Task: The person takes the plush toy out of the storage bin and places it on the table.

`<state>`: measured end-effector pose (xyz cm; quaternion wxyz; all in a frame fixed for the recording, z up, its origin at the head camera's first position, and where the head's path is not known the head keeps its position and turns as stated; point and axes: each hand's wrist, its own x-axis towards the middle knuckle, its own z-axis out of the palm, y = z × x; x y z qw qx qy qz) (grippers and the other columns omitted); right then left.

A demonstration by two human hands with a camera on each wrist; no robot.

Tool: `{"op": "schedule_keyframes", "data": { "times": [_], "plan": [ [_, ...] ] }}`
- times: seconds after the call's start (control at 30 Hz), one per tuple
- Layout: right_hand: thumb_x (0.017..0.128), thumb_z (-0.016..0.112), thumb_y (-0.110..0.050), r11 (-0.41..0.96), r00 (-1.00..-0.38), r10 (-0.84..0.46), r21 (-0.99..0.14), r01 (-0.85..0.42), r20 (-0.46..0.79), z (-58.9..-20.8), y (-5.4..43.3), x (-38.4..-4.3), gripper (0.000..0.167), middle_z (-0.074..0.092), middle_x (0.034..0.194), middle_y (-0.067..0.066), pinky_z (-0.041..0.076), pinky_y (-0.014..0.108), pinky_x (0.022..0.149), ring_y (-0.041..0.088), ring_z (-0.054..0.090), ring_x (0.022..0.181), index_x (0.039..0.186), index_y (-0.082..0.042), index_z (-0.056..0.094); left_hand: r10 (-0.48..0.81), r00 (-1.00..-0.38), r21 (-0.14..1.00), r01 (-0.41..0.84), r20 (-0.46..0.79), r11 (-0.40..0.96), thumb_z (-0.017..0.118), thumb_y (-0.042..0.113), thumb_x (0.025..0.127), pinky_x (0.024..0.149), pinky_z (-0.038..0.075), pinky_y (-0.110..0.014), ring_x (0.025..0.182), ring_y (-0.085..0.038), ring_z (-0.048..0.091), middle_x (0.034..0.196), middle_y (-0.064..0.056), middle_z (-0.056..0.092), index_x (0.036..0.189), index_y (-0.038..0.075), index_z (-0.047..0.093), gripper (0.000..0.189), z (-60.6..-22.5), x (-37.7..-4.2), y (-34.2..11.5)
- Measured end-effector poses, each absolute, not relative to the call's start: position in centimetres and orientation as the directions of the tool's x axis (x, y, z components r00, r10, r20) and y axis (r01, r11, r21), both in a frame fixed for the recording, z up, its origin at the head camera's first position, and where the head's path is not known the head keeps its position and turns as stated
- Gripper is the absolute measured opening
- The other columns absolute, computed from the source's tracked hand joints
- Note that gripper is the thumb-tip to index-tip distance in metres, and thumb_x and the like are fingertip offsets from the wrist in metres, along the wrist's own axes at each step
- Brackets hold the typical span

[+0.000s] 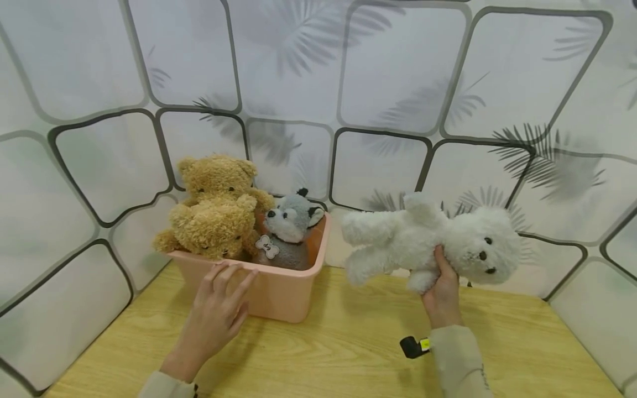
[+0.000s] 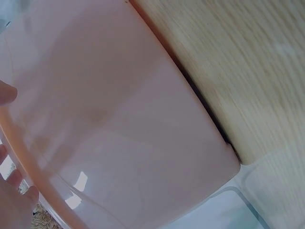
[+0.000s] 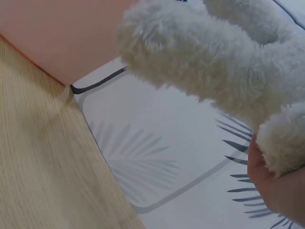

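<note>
A white plush bear (image 1: 418, 237) is held sideways above the table, its head to the right and its legs toward the tub. My right hand (image 1: 443, 293) grips it around the arm and chest, with the thumb over its front; the other fingers are hidden behind it. At the left, my left hand (image 1: 219, 309) holds the front rim of a pink plastic tub (image 1: 278, 293), fingertips over the edge. Inside the tub sit two curly brown teddy bears (image 1: 214, 221), one before the other, and a grey plush husky (image 1: 288, 221) with a bone-shaped tag (image 1: 267, 246).
The wooden table (image 1: 338, 342) runs up to a patterned fabric backdrop (image 1: 388, 166) behind and at both sides. A small black object with a yellow patch (image 1: 415, 346) shows beside the right sleeve (image 1: 460, 359).
</note>
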<state>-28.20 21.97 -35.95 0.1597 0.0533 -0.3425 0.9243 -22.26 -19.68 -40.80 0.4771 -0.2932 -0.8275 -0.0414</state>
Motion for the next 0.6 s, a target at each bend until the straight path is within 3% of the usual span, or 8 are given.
{"op": "schedule_keyframes", "data": {
  "times": [0.3,0.4,0.6],
  "plan": [
    [0.095,0.067,-0.004,-0.632,-0.948,0.307,-0.728,-0.266,0.079,-35.0,21.8,-28.2,0.051,0.053,0.127,-0.011,0.041,0.022,0.105,0.004,0.053,0.116,0.136,-0.025,0.046,0.442,-0.330,-0.211,0.550,0.834,0.808,0.032,0.031,0.106,0.102,0.039,-0.065,0.120,-0.050,0.047,0.129,-0.031,0.048,0.141,0.006,0.055,0.048,-40.8,-22.3,-19.6],
    [0.095,0.067,-0.007,-0.562,-0.948,0.313,-0.793,-0.236,0.060,-34.8,21.6,-28.5,0.061,0.047,0.133,-0.015,0.038,0.025,0.110,0.003,0.048,0.122,0.142,-0.031,0.038,0.444,-0.329,-0.214,0.549,0.833,0.808,0.029,0.033,0.108,0.102,0.039,-0.065,0.120,-0.050,0.047,0.130,-0.030,0.048,0.141,0.006,0.054,0.050,-40.8,-22.4,-19.6],
    [0.096,0.069,-0.018,-0.372,-0.956,0.285,-0.911,-0.176,0.068,-34.8,21.2,-29.1,0.075,0.035,0.145,-0.016,0.030,0.031,0.118,0.012,0.032,0.142,0.153,-0.031,0.023,0.440,-0.321,-0.211,0.553,0.839,0.806,0.036,0.029,0.103,0.102,0.039,-0.064,0.120,-0.049,0.047,0.130,-0.030,0.049,0.141,0.006,0.055,0.048,-40.9,-22.6,-19.6]
  ]
}}
